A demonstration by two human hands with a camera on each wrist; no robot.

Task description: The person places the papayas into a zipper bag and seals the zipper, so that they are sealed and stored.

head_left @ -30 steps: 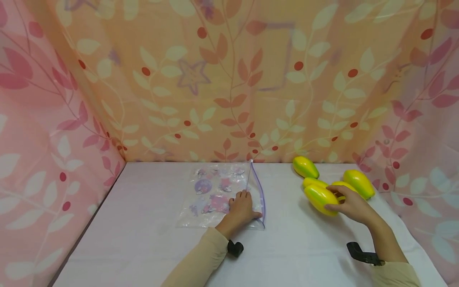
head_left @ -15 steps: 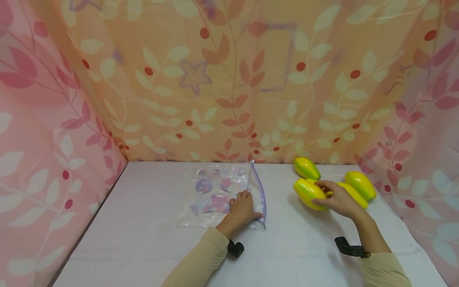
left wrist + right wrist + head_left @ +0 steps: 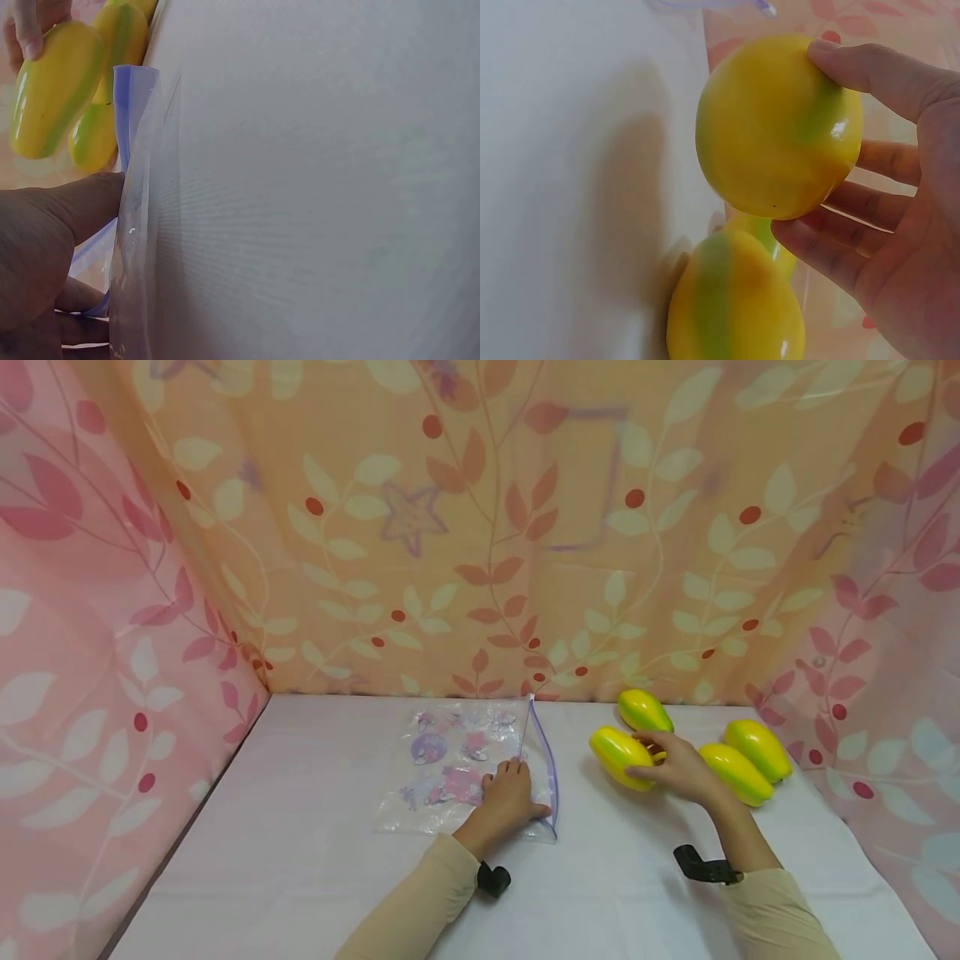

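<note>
My right hand (image 3: 678, 768) grips a glossy yellow-green papaya (image 3: 621, 758) between thumb and fingers, raised above the table. In the right wrist view the papaya (image 3: 776, 127) fills the grasp, with its shadow on the white cloth. A clear zip bag (image 3: 390, 814) with a purple seal and pink-and-purple cartoon prints lies flat in the middle, its seal side facing right. My left hand (image 3: 504, 802) rests on the bag near the seal, fingers forward and thumb spread. In the left wrist view the thumb (image 3: 94, 206) touches the bag's edge beside the purple strip (image 3: 135, 97).
Three more papayas lie on the right: one at the back (image 3: 645, 710), and a front one (image 3: 737, 774) close to another (image 3: 759, 750) at the far right. White cloth covers the table (image 3: 285, 877). A floral curtain (image 3: 337, 568) closes off the back and sides.
My right hand has carried the papaya leftward toward the bag, away from the other papayas. My left hand has stayed on the bag.
</note>
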